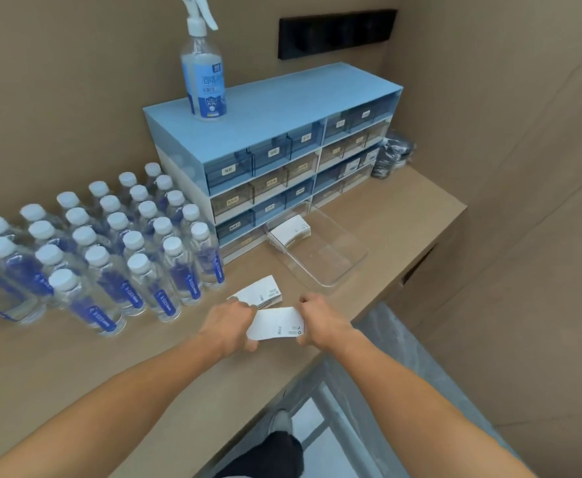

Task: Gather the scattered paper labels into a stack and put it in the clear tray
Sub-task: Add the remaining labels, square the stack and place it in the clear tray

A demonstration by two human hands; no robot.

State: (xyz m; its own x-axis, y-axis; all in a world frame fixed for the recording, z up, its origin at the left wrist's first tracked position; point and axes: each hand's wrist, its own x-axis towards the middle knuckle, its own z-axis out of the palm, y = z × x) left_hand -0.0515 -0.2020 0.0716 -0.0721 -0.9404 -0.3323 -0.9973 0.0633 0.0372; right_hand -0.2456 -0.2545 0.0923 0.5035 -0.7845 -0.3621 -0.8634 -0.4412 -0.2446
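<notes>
A white stack of paper labels (pixel 276 323) is held just above the tan table, near its front edge. My left hand (pixel 229 327) grips its left end and my right hand (pixel 319 319) grips its right end. Just behind the held stack, another small pile of labels (pixel 260 292) lies on the table. The clear tray (pixel 348 260) sits farther back to the right, in front of the drawer unit, with a stack of labels (pixel 291 231) in its far left corner.
A blue drawer cabinet (pixel 276 157) stands at the back with a spray bottle (pixel 203 70) on top. Several capped water bottles (pixel 110 246) crowd the left side. The table's front edge (pixel 317 357) runs just under my hands, floor below.
</notes>
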